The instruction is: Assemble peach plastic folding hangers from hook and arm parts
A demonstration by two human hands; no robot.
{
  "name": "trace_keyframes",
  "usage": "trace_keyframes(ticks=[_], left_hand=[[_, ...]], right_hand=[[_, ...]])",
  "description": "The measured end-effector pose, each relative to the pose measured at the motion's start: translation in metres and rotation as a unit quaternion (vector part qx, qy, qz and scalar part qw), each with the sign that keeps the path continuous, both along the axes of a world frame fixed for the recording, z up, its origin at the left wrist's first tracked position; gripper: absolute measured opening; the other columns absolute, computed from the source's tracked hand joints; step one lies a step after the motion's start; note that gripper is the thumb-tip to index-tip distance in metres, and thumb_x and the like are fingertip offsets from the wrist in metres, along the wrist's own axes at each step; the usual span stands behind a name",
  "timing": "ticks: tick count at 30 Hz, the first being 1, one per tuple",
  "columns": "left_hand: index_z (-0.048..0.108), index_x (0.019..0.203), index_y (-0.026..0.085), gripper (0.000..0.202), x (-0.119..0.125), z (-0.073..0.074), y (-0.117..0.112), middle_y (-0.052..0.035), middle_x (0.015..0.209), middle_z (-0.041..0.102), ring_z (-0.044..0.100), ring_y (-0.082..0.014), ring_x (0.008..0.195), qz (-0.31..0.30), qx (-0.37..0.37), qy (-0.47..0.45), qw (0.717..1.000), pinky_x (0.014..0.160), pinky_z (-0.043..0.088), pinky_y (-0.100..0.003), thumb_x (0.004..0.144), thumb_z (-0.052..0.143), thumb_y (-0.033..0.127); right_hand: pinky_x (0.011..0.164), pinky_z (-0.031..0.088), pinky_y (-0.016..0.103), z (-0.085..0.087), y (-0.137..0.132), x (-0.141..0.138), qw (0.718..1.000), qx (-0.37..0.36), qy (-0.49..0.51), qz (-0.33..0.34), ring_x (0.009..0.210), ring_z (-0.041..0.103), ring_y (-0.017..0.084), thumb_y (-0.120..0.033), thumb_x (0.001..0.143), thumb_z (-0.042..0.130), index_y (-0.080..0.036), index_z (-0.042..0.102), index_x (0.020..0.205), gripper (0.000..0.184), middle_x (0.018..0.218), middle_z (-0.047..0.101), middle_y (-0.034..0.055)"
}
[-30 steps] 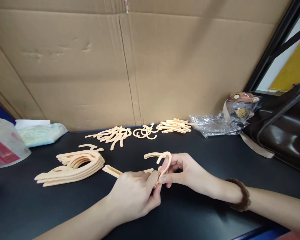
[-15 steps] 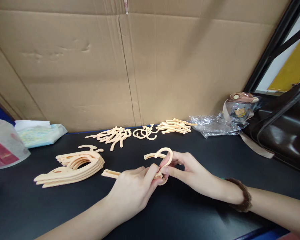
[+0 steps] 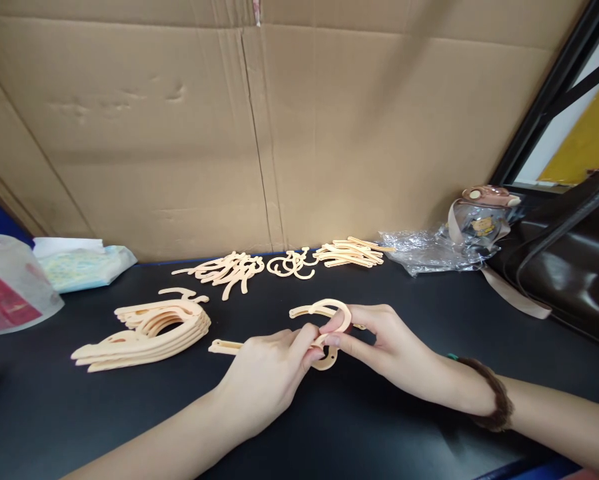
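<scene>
Above the black table, my two hands meet at a cream plastic hanger in parts. My left hand point(image 3: 266, 377) is closed on a hanger arm point(image 3: 225, 347), whose slotted end sticks out to the left. My right hand point(image 3: 389, 343) pinches a curved hanger hook point(image 3: 348, 317) between thumb and fingers, its base pressed at my left fingertips. A rounded part with a small hole point(image 3: 329, 362) shows below the fingers. Behind the hook is another curved piece point(image 3: 299, 311); whether it is held or lying there, I cannot tell. The joint itself is hidden by fingers.
To the left lies a stack of folded hangers point(image 3: 144, 350) with a hook piece point(image 3: 179, 292) behind. Along the back are piles of curved arms point(image 3: 229, 269), hooks point(image 3: 293, 263) and straight strips point(image 3: 352, 252). Clear plastic wrap point(image 3: 414, 253), a bottle point(image 3: 479, 223) and a dark bag point(image 3: 569, 260) stand right.
The hook has tilted lower and turned slightly to the right in my right hand. More of the rounded holed part shows beneath the fingers. Both hands keep their grip.
</scene>
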State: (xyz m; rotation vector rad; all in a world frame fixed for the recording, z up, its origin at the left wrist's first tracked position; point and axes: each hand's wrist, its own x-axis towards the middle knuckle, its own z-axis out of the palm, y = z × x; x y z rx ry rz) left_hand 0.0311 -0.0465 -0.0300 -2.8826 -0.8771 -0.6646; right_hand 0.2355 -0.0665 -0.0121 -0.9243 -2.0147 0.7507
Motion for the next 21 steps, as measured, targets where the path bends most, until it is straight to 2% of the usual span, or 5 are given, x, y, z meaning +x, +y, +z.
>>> trace_keyframes(ticks=[4, 7, 14, 21], left_hand=[[0.044, 0.088, 0.021, 0.018, -0.0007, 0.0033, -0.0008, 0.002, 0.069, 0.058, 0.055, -0.0135, 0.055, 0.002, -0.075, -0.018, 0.997, 0.05, 0.038, -0.023, 0.098, 0.03, 0.027], [0.043, 0.081, 0.021, 0.019, -0.0017, 0.0037, -0.0004, 0.0017, 0.067, 0.055, 0.052, -0.0137, 0.056, -0.016, -0.087, -0.022, 0.996, 0.051, 0.038, -0.023, 0.095, 0.03, 0.024], [0.043, 0.077, 0.02, 0.019, -0.0041, 0.0013, 0.0016, 0.0034, 0.064, 0.051, 0.047, -0.0118, 0.052, -0.034, -0.039, -0.029, 0.998, 0.049, 0.034, -0.022, 0.094, 0.034, 0.02], [0.044, 0.076, 0.02, 0.019, -0.0031, 0.0013, 0.0009, 0.004, 0.063, 0.051, 0.047, -0.0113, 0.052, -0.022, -0.012, -0.038, 0.999, 0.048, 0.033, -0.022, 0.093, 0.034, 0.017]], right_hand=[[0.076, 0.046, 0.023, 0.0004, -0.0028, -0.0004, 1.0, 0.008, -0.005, -0.009, 0.081, 0.063, 0.014, -0.035, 0.093, 0.053, -0.02, 0.067, 0.092, 0.02, 0.092, 0.07, 0.0017], [0.074, 0.047, 0.023, 0.0, -0.0036, 0.0002, 1.0, 0.008, -0.011, -0.022, 0.078, 0.062, 0.014, -0.036, 0.093, 0.053, -0.02, 0.066, 0.09, 0.021, 0.087, 0.069, 0.0013], [0.072, 0.045, 0.021, 0.0009, -0.0044, 0.0015, 0.998, 0.055, -0.029, 0.005, 0.077, 0.059, 0.012, -0.031, 0.095, 0.051, -0.019, 0.062, 0.09, 0.017, 0.086, 0.064, 0.002], [0.067, 0.043, 0.02, -0.0024, -0.0054, 0.0019, 0.995, 0.08, -0.055, 0.018, 0.072, 0.054, 0.01, -0.028, 0.097, 0.046, -0.019, 0.061, 0.092, 0.018, 0.084, 0.059, 0.0012]])
